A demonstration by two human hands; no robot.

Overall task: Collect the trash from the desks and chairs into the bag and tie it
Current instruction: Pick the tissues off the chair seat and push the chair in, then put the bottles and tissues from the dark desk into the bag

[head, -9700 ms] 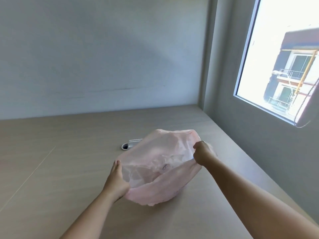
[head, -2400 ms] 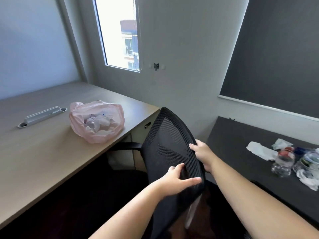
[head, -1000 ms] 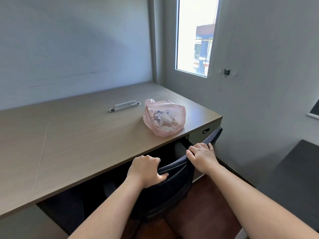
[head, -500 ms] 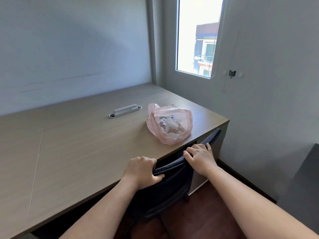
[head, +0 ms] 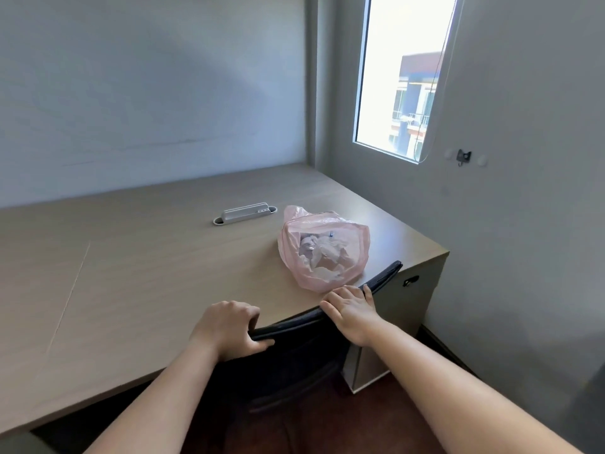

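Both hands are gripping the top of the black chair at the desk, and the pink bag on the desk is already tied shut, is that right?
Not quite. The head view shows the pink bag lying open, trash visible inside. Left hand and right hand do grip the black chair top at the desk.

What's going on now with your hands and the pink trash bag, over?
Left hand and right hand both gripping the black chair back. Pink bag open on the desk, untied, trash inside. Chair stands against the desk edge, nearest the bag.

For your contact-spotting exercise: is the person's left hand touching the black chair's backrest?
Touching. The head view shows the left hand curled over the chair backrest, thumb under its top edge.
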